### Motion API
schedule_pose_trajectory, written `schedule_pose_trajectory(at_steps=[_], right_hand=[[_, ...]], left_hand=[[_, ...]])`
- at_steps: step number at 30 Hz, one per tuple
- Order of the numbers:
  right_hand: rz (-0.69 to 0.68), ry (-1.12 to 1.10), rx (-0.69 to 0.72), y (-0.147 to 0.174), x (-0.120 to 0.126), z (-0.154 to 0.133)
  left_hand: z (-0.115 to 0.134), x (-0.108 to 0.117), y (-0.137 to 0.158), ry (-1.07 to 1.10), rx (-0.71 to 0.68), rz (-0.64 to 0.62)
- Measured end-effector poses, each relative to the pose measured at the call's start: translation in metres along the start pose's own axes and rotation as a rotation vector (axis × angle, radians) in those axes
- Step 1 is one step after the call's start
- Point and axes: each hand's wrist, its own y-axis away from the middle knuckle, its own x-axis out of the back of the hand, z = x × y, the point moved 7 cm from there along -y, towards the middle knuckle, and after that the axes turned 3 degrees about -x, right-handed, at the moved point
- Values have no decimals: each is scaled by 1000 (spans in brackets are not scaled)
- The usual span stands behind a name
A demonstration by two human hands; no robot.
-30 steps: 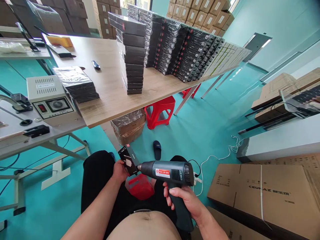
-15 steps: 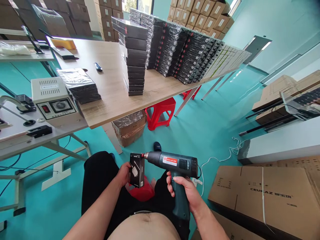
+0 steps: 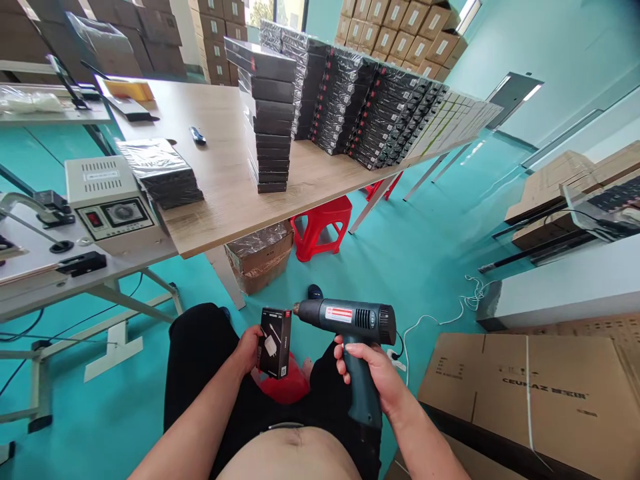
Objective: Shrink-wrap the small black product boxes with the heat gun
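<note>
My left hand (image 3: 249,348) is closed on the left edge of a small black box (image 3: 275,343), held upright above my lap. A white charger is printed on the box's front. My right hand (image 3: 367,367) wraps around the handle of a dark green heat gun (image 3: 350,317) with a red and white label. Its metal nozzle points left at the upper right edge of the box, with a small gap between them. The right fingers partly hide the handle.
A wooden table (image 3: 220,180) ahead carries a tall stack of black boxes (image 3: 273,127), wrapped box rows (image 3: 340,100) and a flat wrapped pile (image 3: 160,173). A control unit (image 3: 113,200) stands left. A red stool (image 3: 323,230), cartons (image 3: 530,393) and a white cord (image 3: 425,319) are on the floor.
The heat gun's nozzle has shifted slightly right, away from the box edge. The box is turned a little, showing more of its side.
</note>
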Motion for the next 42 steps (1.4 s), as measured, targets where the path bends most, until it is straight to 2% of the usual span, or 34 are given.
schedule_pose_trajectory(at_steps=[3,6,11,14,17,20,22,27,31,37,42], right_hand=[[-7,65,-36,1,2,-6],[-48,103,-46,1,-10,-14],[-56,175,-19,-3,-24,-24],[-135,306,-78,4,-21,-13],[-231,422,-207,18,-14,8],[-262,454,-275,26,-9,20],[-219,415,-236,23,-10,17],[-69,217,-53,1,-17,-13],[-90,156,-24,-13,-27,-24],[-156,271,-72,-11,-30,-15],[-246,430,-217,12,-10,15]], left_hand=[[-1,0,-1,-137,13,-8],[1,0,-3,-143,-20,-1],[3,7,-5,-95,0,47],[9,10,-5,-43,-60,79],[16,10,-4,-21,-147,104],[18,9,-6,-15,-178,133],[17,10,-8,-22,-174,143],[15,11,-10,-66,-149,133],[16,11,-7,-52,-157,133],[21,12,-3,-4,-210,141],[32,9,4,44,-313,186]])
